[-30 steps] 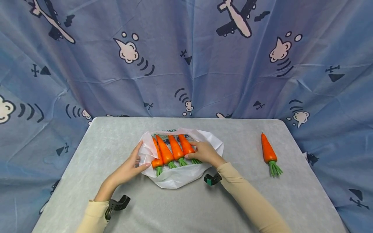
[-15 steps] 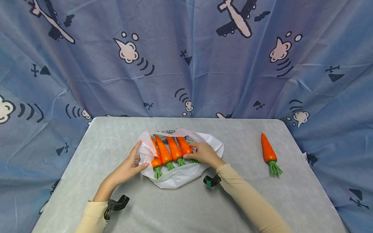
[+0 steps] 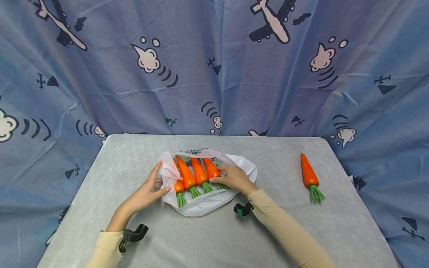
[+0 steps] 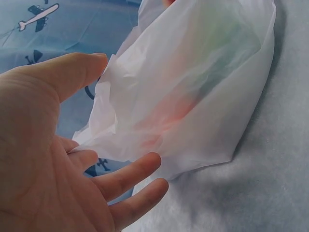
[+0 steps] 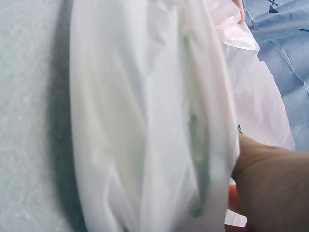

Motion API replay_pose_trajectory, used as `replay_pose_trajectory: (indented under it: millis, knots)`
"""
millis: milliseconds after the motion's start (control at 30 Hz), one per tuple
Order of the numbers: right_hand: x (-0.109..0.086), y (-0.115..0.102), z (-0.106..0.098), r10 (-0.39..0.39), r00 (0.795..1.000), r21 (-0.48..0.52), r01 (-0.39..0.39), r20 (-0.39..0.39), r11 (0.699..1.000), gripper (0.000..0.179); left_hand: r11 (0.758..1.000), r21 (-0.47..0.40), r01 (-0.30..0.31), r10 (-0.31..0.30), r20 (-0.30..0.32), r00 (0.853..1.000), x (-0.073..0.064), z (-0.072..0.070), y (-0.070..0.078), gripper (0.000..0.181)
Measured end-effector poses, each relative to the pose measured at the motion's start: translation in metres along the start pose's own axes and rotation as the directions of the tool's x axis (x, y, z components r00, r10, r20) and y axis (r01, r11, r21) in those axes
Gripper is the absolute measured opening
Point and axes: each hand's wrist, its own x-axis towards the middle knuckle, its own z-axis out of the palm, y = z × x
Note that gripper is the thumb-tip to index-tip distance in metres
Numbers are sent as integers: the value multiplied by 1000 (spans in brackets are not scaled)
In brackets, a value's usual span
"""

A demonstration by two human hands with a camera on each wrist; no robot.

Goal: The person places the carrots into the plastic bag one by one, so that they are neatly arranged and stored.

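Observation:
A white plastic bag (image 3: 207, 209) lies with its mouth spread at the table's middle. Inside, several orange carrots (image 3: 188, 178) with green stems lie side by side, stems towards me. My right hand (image 3: 236, 179) reaches into the bag and holds the rightmost carrot (image 3: 211, 168) between thumb and fingers. At the bag's left edge, my left hand (image 3: 142, 195) has its fingers spread and touches the plastic. In the left wrist view the bag (image 4: 193, 111) shows carrot colour through its wall. The bag wall hides much of my right hand (image 5: 275, 181) in the right wrist view.
One more carrot (image 3: 309, 175) lies apart on the right side of the grey table (image 3: 187, 245). Behind the table hangs a blue curtain (image 3: 187, 108) printed with planes.
My right hand has shifted slightly left with the rightmost carrot, and the other carrots have slid slightly left. My left hand has moved left a little, still at the bag's edge.

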Motion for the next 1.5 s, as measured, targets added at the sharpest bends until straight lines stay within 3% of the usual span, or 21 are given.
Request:
replay_pose_trajectory:
  millis: [200,567,767,1500]
  knots:
    - [-2,0,3,-16,1000,-16,16,-2,1000,71,1000,-5,28,-28,3,1000,0,1,1,96]
    - [-3,-1,3,-25,1000,-33,25,-5,999,71,1000,-13,25,-25,6,1000,-2,0,1,96]
    - [-2,0,0,-28,999,-31,28,-14,999,69,1000,-1,-7,7,-1,1000,-2,-1,2,95]
    - [-10,-4,-18,-11,1000,-46,11,13,999,66,1000,-11,6,-6,-8,1000,-5,-1,6,94]
